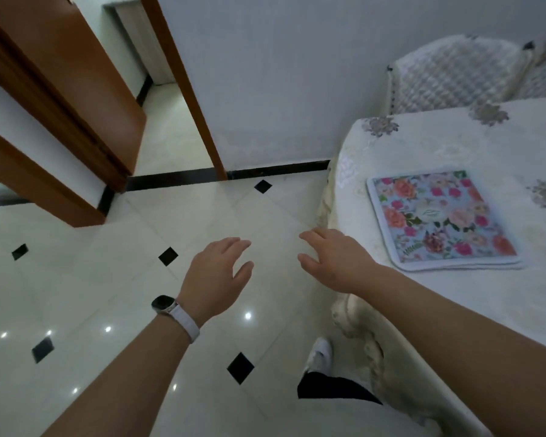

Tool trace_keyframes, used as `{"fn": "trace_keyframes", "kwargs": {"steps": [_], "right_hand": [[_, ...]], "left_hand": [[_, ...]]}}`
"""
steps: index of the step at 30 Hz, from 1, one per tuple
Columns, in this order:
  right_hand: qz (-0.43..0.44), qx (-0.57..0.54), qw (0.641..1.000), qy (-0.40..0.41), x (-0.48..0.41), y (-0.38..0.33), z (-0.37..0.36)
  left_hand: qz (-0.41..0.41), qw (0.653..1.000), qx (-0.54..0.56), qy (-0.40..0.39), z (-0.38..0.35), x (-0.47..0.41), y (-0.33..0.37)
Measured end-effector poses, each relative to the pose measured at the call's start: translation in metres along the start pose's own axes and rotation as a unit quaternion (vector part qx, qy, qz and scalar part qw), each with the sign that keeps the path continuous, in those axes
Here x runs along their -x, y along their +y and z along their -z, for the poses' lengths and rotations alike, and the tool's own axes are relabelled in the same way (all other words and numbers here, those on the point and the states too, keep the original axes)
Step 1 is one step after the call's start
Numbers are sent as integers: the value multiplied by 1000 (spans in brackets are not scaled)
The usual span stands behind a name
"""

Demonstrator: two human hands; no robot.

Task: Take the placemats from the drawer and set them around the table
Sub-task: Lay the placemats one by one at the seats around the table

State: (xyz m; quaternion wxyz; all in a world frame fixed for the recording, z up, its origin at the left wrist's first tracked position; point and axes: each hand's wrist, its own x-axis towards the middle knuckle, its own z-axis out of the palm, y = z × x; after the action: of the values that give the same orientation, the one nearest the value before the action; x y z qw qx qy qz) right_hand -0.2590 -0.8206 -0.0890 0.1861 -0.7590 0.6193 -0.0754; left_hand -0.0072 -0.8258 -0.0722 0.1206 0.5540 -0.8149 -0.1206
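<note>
head view: a person stands at the corner of a dining table [448, 143] draped in a pale embroidered tablecloth [356, 329], both arms stretched forward over a glossy tiled floor [108, 279]. the left hand [216, 272], a watch [164, 304] strapped at its wrist, hangs empty with fingers loosely spread. the right hand [338, 263] is likewise empty and relaxed, fingers apart, hovering just off the table's edge and close to the cloth's hanging fold. neither hand touches anything.

a floral placemat [442, 219] lies flat on the table near that corner, just beyond the right hand. extra edges show beneath its near side, which suggests more than one mat is stacked there, though the count cannot be told. the drawer is not in view. a chair [448, 70] with a quilted cover stands at the table's far side, near the wall, and an open doorway [167, 127] lies ahead to the left.

judged from here, the main hazard is the cloth: its hem droops near the person's shoe [320, 354] and leg, and a snag by foot or forearm could drag it, sliding the placemat off the nearby edge. the polished floor could also cause a slip on a quick turn. if the mats are indeed stacked, leaving them so would leave the other seats unset.
</note>
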Motion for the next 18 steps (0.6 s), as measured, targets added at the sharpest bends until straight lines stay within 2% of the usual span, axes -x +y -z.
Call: {"fn": "trace_keyframes", "kwargs": {"steps": [6,13,18], "right_hand": [[-85,-9,996,29,-34,77,33],[-217,-29,972,81,3,147,53],[-303,-60,944,118,25,172,44]], "left_hand": [[-91,996,-19,-17,-15,-119,37],[-227,972,1,-65,-43,-210,112],[-286,951,47,-113,-72,-251,142]]}}
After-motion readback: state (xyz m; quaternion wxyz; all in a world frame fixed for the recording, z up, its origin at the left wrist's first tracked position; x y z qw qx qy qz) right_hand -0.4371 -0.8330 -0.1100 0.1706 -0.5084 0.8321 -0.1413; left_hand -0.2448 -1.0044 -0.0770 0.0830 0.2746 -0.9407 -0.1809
